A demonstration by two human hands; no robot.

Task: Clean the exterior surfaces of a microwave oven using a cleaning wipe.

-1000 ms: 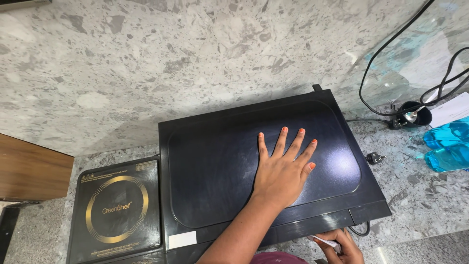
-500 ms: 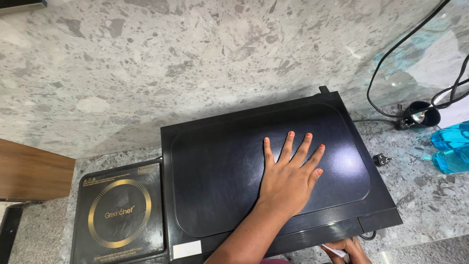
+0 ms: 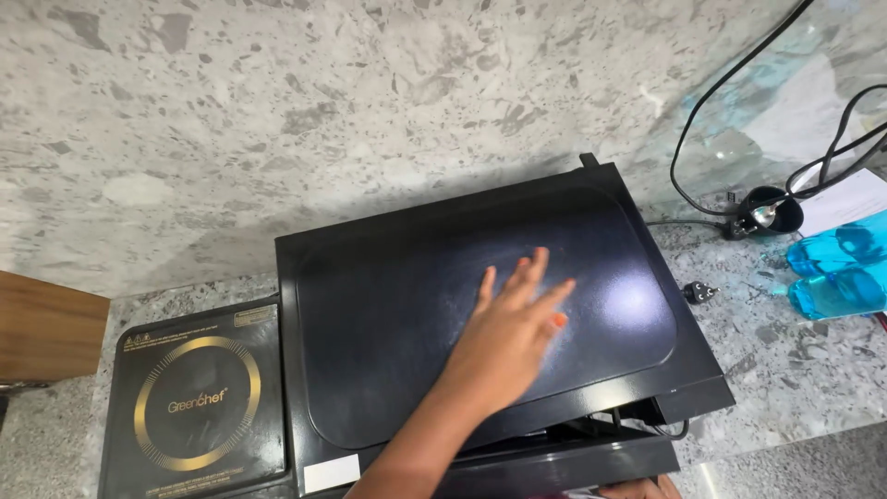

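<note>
Bare forearm, bare hands, painted nails

The left hand (image 3: 513, 323) and its forearm show no sleeve, ring or watch; its fingers look slim, a little motion-blurred, with orange-red polish on one nail. Only a sliver of the right hand (image 3: 637, 487) shows at the bottom edge.

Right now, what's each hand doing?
Left hand: open, fingers spread, on the black appliance top.
Right hand: barely in view at its front edge; cannot tell.
</note>
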